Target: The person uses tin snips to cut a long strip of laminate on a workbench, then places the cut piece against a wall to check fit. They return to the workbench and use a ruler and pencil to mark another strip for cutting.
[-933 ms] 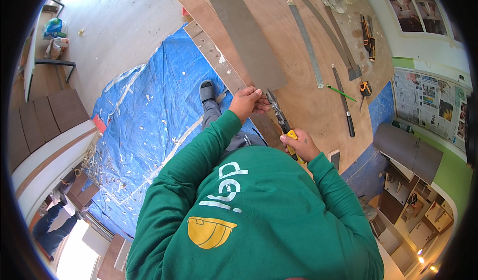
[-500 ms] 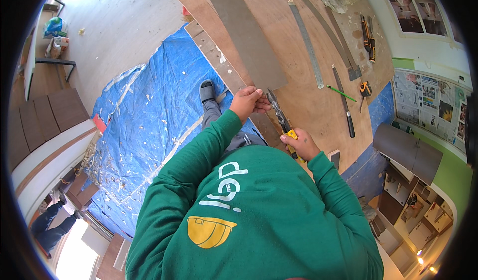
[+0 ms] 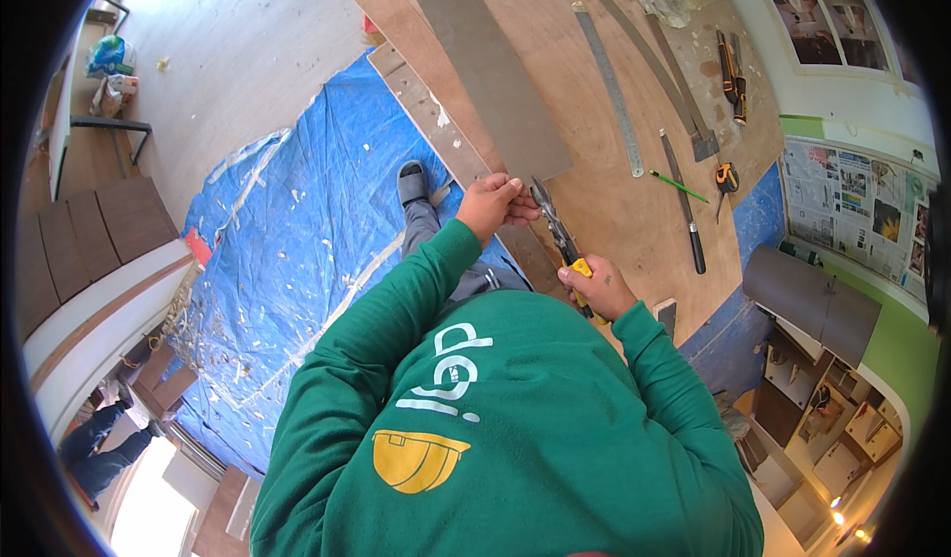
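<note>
Metal-cutting snips (image 3: 561, 235) with yellow grips are held in my right hand (image 3: 600, 287), fingers wrapped around the grips. Their metal jaws point up and left toward my left hand (image 3: 495, 206). That hand is closed, thumb and forefinger pinched together beside the jaw tips. Whatever it pinches, if anything, is too small to make out. Just beyond both hands lies the end of a long grey-brown flat strip (image 3: 490, 81), on a plywood worktop (image 3: 575, 195).
On the worktop lie a steel ruler (image 3: 609, 91), a green pencil (image 3: 680, 186), a black-handled bar tool (image 3: 684, 200), a tape measure (image 3: 727, 178) and utility knives (image 3: 733, 76). Blue sheeting (image 3: 317, 180) littered with scraps covers the floor at left. Another person's legs (image 3: 104, 443) show far lower left.
</note>
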